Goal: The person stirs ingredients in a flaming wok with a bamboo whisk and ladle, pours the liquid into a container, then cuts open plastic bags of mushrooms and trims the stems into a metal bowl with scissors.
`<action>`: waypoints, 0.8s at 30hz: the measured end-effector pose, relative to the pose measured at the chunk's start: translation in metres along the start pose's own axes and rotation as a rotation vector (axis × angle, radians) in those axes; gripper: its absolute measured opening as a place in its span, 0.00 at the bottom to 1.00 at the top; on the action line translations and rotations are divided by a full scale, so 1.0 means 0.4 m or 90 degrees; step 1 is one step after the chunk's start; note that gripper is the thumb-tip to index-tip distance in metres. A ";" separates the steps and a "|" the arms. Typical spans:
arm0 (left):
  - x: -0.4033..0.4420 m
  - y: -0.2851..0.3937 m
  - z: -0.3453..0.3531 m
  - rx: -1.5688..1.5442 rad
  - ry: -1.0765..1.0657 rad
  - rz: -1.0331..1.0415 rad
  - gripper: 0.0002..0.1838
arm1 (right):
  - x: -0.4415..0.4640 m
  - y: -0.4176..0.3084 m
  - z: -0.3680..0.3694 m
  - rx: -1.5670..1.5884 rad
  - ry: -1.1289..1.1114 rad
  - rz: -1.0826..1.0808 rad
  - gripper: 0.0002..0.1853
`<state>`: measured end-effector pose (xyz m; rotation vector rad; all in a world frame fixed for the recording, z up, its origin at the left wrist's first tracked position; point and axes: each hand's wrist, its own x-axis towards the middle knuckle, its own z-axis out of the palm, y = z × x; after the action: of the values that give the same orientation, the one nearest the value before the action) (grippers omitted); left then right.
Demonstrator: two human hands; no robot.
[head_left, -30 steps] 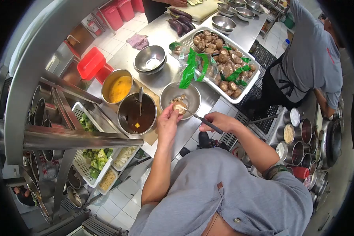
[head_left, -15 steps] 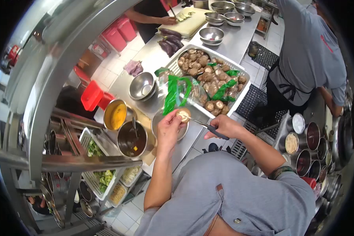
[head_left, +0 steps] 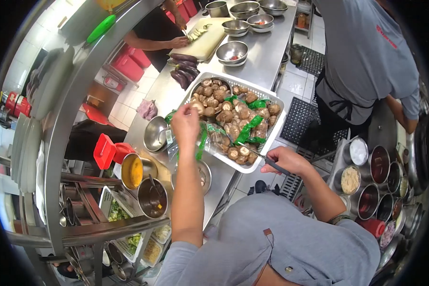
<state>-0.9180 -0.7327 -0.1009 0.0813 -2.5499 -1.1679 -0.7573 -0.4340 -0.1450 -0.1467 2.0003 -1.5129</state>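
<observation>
While the left hand (head_left: 185, 125) pinches a mushroom (head_left: 197, 108) over the left rim of the white crate (head_left: 278, 119), just left of the frame's centre, the right hand (head_left: 287, 161) is wrapped around a dark-handled cutting tool (head_left: 277, 168), its blade crossing the lower-right rim. More mushrooms crowd the crate, whose right side juts past the counter (head_left: 264, 57) edge; bare steel lies above it, beside the bowls (head_left: 232, 51) at upper centre.

You can see red lettering on the co-worker's grey shirt (head_left: 360, 57) and small print on a green-marked plastic bag (head_left: 214, 128), but you can't reliably read either.
</observation>
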 end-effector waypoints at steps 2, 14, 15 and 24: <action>0.053 -0.063 -0.035 0.012 0.038 -0.027 0.23 | 0.015 0.039 0.004 0.008 -0.006 -0.030 0.24; -0.086 0.040 -0.209 0.029 0.080 0.037 0.16 | 0.036 0.037 -0.004 -0.005 -0.045 -0.048 0.21; -0.132 0.026 -0.233 0.019 0.043 0.000 0.15 | 0.033 0.043 -0.005 0.025 -0.049 -0.048 0.20; -0.111 -0.154 -0.019 0.257 -0.271 0.081 0.12 | 0.071 -0.045 0.040 -0.055 -0.036 -0.120 0.16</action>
<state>-0.8791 -0.7705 -0.1544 -0.2579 -3.0768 -0.6614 -0.7764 -0.4660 -0.1426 -0.4190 2.0538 -1.5190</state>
